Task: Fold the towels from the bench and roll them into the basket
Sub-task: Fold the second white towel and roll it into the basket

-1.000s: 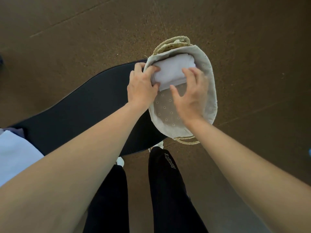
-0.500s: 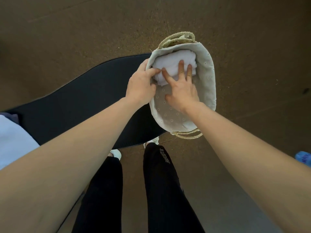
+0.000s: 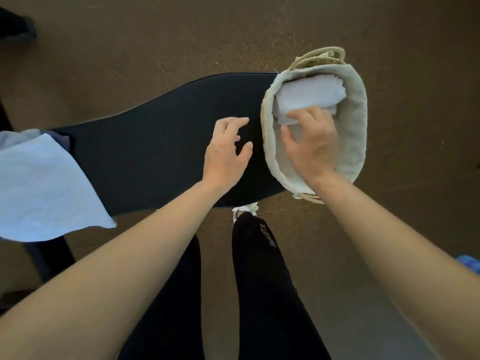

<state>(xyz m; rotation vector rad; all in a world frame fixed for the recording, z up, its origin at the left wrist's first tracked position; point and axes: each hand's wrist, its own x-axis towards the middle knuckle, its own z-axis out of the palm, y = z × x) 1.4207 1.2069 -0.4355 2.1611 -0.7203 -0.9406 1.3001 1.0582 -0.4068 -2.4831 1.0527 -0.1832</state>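
Observation:
A cloth-lined woven basket (image 3: pixel 357 141) sits at the right end of the black bench (image 3: pixel 155 152). A rolled white towel (image 3: pixel 309 97) lies across the basket's far end. My right hand (image 3: pixel 310 144) is inside the basket, its fingertips resting on the near edge of the roll. My left hand (image 3: pixel 226 152) hovers over the bench just left of the basket, fingers loosely spread and holding nothing. A pale blue towel (image 3: pixel 44 188) lies over the bench's left end, with a darker cloth (image 3: pixel 61 140) showing behind it.
The brown floor (image 3: pixel 155 42) surrounds the bench. My legs in black trousers (image 3: pixel 259 268) stand below the bench's front edge. A dark object (image 3: pixel 15 27) sits at the top left corner and something blue (image 3: pixel 471 263) at the right edge.
My left hand has let go of the basket rim and drawn back over the bench. My right hand has slid back toward the roll's near edge. The view has shifted left, showing more of the blue towel.

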